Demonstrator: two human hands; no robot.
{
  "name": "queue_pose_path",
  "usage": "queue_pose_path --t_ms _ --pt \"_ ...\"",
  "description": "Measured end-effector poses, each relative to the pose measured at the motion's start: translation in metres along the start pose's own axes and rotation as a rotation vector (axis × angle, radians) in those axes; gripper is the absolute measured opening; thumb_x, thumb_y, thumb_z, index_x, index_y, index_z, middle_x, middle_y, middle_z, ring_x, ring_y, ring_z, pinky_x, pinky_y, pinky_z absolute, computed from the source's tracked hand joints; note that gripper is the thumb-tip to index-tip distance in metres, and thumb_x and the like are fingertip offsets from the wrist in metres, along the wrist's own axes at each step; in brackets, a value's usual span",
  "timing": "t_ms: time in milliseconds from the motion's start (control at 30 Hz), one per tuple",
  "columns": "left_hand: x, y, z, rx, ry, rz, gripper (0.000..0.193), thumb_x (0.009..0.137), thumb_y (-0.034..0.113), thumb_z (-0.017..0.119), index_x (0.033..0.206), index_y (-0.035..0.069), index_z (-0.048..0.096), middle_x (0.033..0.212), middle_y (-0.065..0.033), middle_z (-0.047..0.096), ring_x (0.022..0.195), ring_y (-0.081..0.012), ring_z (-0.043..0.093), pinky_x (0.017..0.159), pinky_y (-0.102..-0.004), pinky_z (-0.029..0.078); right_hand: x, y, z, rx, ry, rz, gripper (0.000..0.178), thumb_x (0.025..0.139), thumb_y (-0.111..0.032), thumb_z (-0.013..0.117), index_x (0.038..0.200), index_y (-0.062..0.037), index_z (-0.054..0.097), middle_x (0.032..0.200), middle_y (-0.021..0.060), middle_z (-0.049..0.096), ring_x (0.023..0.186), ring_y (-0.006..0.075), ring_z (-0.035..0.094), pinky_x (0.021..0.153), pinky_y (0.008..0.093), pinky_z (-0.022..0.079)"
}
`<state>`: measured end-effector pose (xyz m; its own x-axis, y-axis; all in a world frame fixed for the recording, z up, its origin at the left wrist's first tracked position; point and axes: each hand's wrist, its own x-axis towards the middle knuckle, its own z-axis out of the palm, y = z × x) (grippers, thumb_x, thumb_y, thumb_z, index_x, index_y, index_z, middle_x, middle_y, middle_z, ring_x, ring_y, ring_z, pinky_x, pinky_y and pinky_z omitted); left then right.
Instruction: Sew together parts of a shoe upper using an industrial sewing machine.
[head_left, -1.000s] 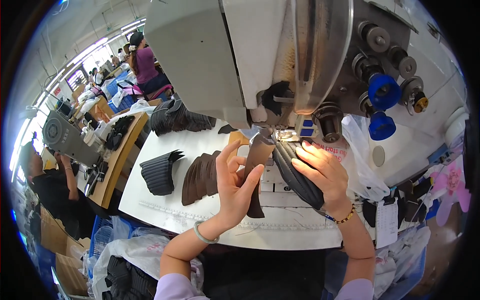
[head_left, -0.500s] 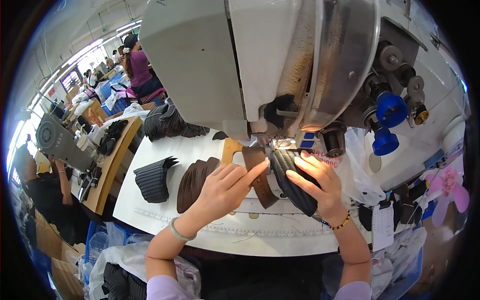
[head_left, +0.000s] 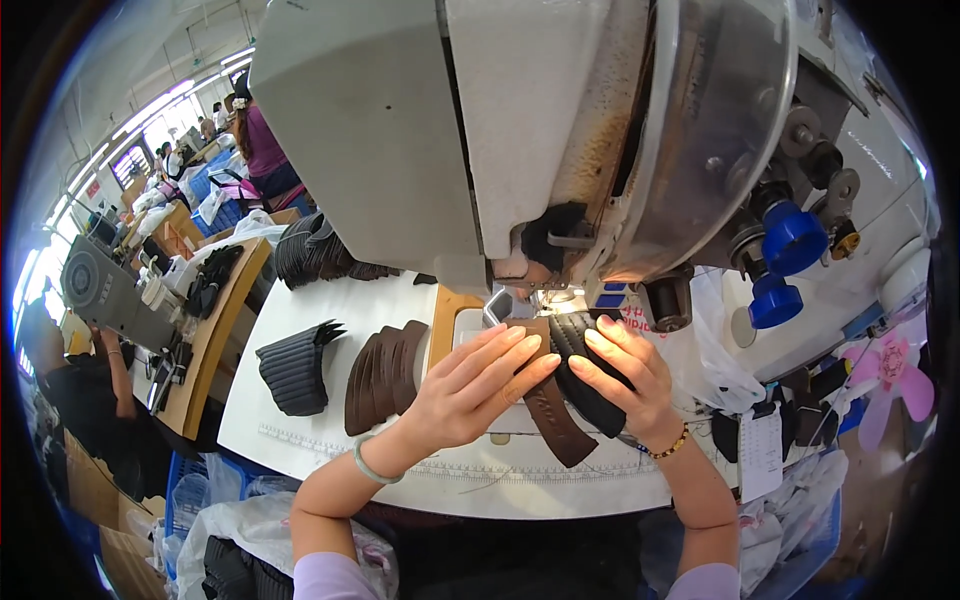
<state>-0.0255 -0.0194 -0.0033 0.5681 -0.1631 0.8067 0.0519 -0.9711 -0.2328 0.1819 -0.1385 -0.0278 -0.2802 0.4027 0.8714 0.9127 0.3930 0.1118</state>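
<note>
Brown leather strip [head_left: 553, 425] and black ribbed piece [head_left: 585, 372] lie pressed flat under both hands' [head_left: 470, 390] spread grip.

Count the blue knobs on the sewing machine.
2. The upper blue knob sits on the machine's right side; the lower blue knob is just below-left of it. Others may be hidden behind the machine head.

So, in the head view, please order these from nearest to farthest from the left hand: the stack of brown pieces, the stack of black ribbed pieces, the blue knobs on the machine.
1. Stack of brown pieces: just left of the left hand.
2. Stack of black ribbed pieces: farther left on the white table.
3. Blue knobs: far right, up on the sewing machine.
</note>
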Motion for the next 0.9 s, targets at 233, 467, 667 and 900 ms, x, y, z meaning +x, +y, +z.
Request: queue_pose_path --t_ms 233,467,667,900 --pt "0.012 0.0 -0.014 -0.027 -0.113 -0.013 0.044 0.076 0.008 0.062 0.119 0.005 0.066 0.117 -0.0102 0.061 0.11 -0.0253 0.06 0.095 -0.0375 0.053 0.005 -0.002 -0.002 0.018 0.011 0.018 0.032 0.078 -0.011 0.067 0.11 -0.0133 0.072 0.115 0.0044 0.062 0.109 0.0221 0.059 0.098 0.0385 0.052" --pt "0.024 -0.011 -0.019 -0.12 -0.18 -0.12 0.052 0.069 0.002 0.064 0.12 0.008 0.065 0.111 -0.0045 0.061 0.103 -0.0218 0.062 0.081 -0.0327 0.055 0.022 -0.01 -0.008 0.073 0.005 0.156 0.037 0.072 -0.012 0.074 0.108 -0.0109 0.071 0.109 0.0061 0.063 0.103 0.026 0.062 0.086 0.0372 0.052" --pt "0.023 -0.016 -0.014 -0.161 -0.139 -0.114 0.05 0.069 0.001 0.063 0.119 0.007 0.065 0.113 -0.0048 0.061 0.105 -0.0223 0.062 0.08 -0.0327 0.055 0.022 -0.011 -0.003 0.097 0.038 0.209 0.037 0.069 -0.014 0.076 0.105 -0.0114 0.072 0.102 0.0055 0.064 0.096 0.0244 0.063 0.082 0.0352 0.051" --pt "0.026 -0.013 -0.012 -0.143 -0.118 -0.113 0.04 0.07 0.0 0.068 0.11 0.006 0.069 0.107 -0.0057 0.065 0.097 -0.0242 0.067 0.076 -0.0332 0.059 0.019 -0.007 -0.004 0.091 0.022 0.153 0.035 0.071 -0.012 0.076 0.104 -0.0044 0.071 0.112 0.016 0.066 0.095 0.0301 0.064 0.085 0.0378 0.052"
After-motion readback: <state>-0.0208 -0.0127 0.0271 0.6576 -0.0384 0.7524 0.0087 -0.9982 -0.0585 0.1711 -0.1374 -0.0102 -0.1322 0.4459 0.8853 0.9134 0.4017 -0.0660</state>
